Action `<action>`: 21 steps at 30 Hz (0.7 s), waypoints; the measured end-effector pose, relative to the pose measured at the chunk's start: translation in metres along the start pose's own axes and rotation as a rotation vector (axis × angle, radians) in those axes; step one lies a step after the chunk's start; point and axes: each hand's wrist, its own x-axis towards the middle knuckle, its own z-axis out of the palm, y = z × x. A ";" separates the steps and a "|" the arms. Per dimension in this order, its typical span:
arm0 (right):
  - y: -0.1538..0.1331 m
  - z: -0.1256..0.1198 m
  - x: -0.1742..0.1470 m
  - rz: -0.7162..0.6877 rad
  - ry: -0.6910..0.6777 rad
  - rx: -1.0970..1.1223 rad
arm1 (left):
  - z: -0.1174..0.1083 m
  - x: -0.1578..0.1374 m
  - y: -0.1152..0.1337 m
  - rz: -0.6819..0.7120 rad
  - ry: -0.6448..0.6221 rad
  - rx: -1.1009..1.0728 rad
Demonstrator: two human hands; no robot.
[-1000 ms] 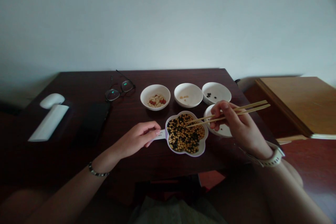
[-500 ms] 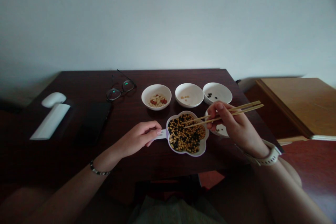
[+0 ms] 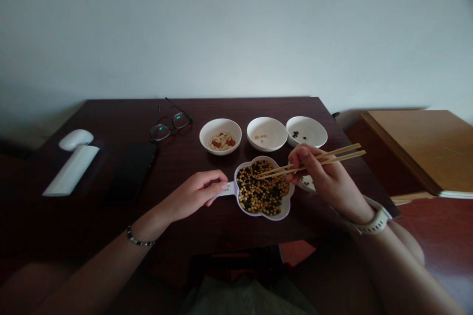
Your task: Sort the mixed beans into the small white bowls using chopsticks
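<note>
Left hand (image 3: 197, 191) is pinching handle (image 3: 226, 189) of flower-shaped dish (image 3: 286, 206), 9 o'clock | right hand (image 3: 318, 172) is pinching chopsticks (image 3: 343, 158) over mixed yellow-and-black beans (image 3: 263, 193) | white bowl (image 3: 274, 131) is standing at dish's 12 o'clock

Head-worn camera, looking forward and down; table (image 3: 181, 160) near, wall (image 3: 221, 34) beyond.
</note>
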 end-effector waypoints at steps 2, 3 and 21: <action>-0.002 0.000 0.000 -0.002 0.011 0.011 | 0.000 0.000 0.000 0.000 -0.001 -0.001; -0.003 -0.001 0.000 -0.001 0.016 0.026 | 0.000 0.000 0.000 0.001 -0.002 -0.001; 0.002 0.004 0.002 -0.044 0.002 -0.009 | 0.000 -0.001 0.001 0.022 0.003 -0.001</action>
